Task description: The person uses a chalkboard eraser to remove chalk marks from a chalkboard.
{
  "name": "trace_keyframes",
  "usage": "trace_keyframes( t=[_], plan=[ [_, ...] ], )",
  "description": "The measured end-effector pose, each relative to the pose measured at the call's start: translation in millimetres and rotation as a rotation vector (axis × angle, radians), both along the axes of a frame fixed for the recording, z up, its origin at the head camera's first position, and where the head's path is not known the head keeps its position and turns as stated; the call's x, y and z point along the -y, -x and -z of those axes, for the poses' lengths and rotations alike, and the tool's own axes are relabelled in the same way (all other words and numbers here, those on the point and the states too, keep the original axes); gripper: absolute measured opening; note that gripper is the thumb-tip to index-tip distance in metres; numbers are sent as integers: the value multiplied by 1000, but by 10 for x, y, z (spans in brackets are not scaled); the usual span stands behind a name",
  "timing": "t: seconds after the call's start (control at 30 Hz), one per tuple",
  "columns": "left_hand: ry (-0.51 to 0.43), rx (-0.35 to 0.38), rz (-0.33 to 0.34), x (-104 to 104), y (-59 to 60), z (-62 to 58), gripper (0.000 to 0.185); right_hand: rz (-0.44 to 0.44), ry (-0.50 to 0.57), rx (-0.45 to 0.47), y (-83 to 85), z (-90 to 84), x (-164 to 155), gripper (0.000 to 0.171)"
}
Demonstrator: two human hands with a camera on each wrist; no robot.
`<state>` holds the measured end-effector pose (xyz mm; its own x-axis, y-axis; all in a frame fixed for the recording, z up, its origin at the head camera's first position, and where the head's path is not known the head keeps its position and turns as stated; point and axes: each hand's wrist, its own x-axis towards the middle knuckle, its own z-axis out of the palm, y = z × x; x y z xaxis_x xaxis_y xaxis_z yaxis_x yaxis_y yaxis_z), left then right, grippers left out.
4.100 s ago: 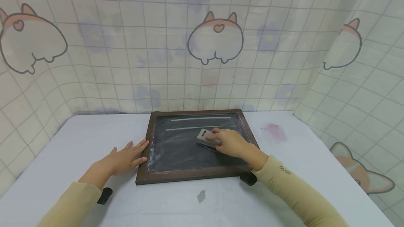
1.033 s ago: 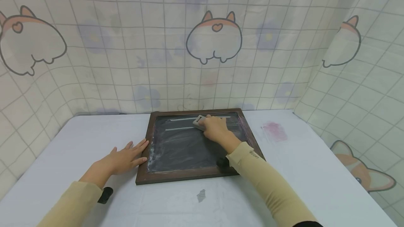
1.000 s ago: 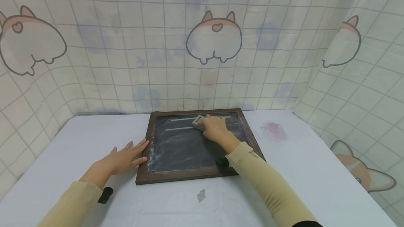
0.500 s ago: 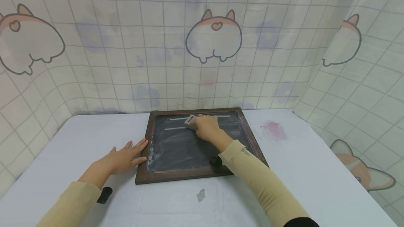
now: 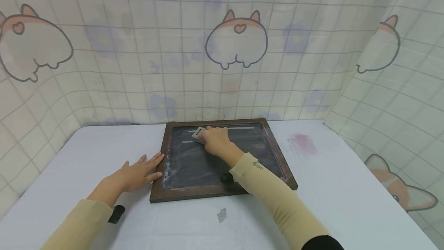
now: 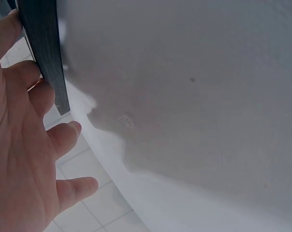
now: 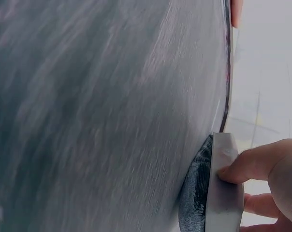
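A blackboard [image 5: 194, 169] in a brown wooden frame lies on the white table, smeared with chalk dust. Two white chalk lines cross its far part, partly covered by my right hand [image 5: 216, 141]. That hand grips a grey chalkboard eraser [image 5: 197, 135] over the lines. In the right wrist view the eraser [image 7: 223, 193] shows a dark felt face against the board, with thumb and fingers on either side of its pale body. My left hand [image 5: 133, 176] rests with fingers spread on the frame's left edge; in the left wrist view its fingertips touch the frame [image 6: 44, 43].
The white tabletop [image 5: 104, 146] bears a pink smudge [image 5: 302, 144] at the right and a grey patch [image 5: 222, 215] in front of the board. A tile-patterned curtain [image 5: 166, 49] with cartoon corgis encloses the back and sides.
My right hand has carried the eraser from the middle of the board up to the chalk lines, then leftward along them. The near line is now short, its right part gone. My left hand stays put.
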<state>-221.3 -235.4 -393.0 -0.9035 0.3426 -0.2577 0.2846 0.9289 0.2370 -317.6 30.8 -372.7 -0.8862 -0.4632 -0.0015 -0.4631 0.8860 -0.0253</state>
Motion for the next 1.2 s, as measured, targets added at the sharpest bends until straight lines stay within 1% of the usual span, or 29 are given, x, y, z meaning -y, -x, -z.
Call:
trace_keyframes(
  t=[0.17, 0.33, 0.53, 0.67, 0.87, 1.03, 1.2],
  plan=[
    [1, -3, 4, 0, 7, 5, 78, -18, -57, -13, -30, 12, 143, 51],
    [8, -4, 2, -4, -3, -13, 77, -33, -92, -60, -60, 50, 297, 51],
    [14, 2, -3, -12, -10, -36, 76, -72, -124, -79, -165, 51, 520, 49],
    [11, 4, -8, -17, -1, -23, 76, -92, -144, -89, -220, 42, 608, 49],
    [17, 3, -16, -2, 9, 25, 78, -96, -132, -77, -211, 29, 579, 42],
    [15, 4, -4, -21, -23, -15, 76, -104, -120, -72, -172, 11, 480, 41],
    [11, 9, -7, -21, -35, -38, 75, -76, -109, -55, -88, -18, 269, 44]
  ],
)
